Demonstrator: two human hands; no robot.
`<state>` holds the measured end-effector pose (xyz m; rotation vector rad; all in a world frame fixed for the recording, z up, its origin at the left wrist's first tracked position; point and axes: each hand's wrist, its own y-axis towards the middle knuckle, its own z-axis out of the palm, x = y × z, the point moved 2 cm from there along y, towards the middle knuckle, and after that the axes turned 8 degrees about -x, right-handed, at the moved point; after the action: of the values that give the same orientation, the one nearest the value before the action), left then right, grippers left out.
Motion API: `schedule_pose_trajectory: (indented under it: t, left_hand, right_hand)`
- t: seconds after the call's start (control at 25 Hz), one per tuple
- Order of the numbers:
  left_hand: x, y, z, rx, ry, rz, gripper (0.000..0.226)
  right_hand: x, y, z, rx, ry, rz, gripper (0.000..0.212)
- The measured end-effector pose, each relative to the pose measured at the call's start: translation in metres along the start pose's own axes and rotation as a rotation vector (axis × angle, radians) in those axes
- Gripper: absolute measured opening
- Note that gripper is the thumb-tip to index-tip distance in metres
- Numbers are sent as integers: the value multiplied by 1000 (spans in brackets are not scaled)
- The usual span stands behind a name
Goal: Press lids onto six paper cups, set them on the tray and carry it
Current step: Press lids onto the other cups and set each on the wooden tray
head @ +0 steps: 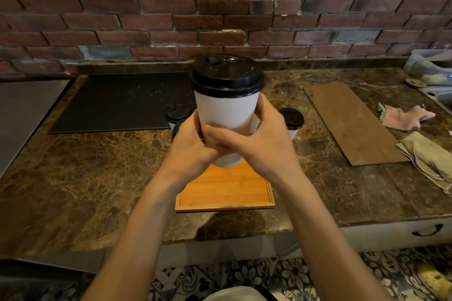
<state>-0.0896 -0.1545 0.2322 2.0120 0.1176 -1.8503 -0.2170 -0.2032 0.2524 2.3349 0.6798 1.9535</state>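
Paper cup [227, 110] with its black lid [226, 76] on is dead centre of the frame, up off the marble surface [97, 166] and hanging over the far end of the wooden tray [225, 190], which sits lower middle. Both hands grip it low down: left hand [190, 144] curled round its left side, right hand [261, 144] with fingers [217, 131] wrapped across the front. Just behind, a second lidded cup [178, 113] and a third lidded cup [292, 118] stand either side. Further back, a black mat [117, 102] middle left, then the brick wall [146, 7].
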Motion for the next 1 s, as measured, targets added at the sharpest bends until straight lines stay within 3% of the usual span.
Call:
schedule_pose_trajectory:
  t: [0.32, 0.56, 0.84, 1.0]
  left_hand:
    - [4, -2, 0, -15, 32, 9, 60]
    - [-8, 0, 0, 61, 28, 22, 55]
    - [-15, -2, -2, 283, -71, -68, 49]
    - [-8, -4, -1, 318, -116, -121, 57]
  right_hand:
    - [3, -4, 4, -78, -100, 6, 91]
    - [5, 4, -6, 2, -2, -22, 79]
    - [-3, 8, -16, 186, 206, 20, 62]
    - [-4, 8, -21, 295, 217, 48, 68]
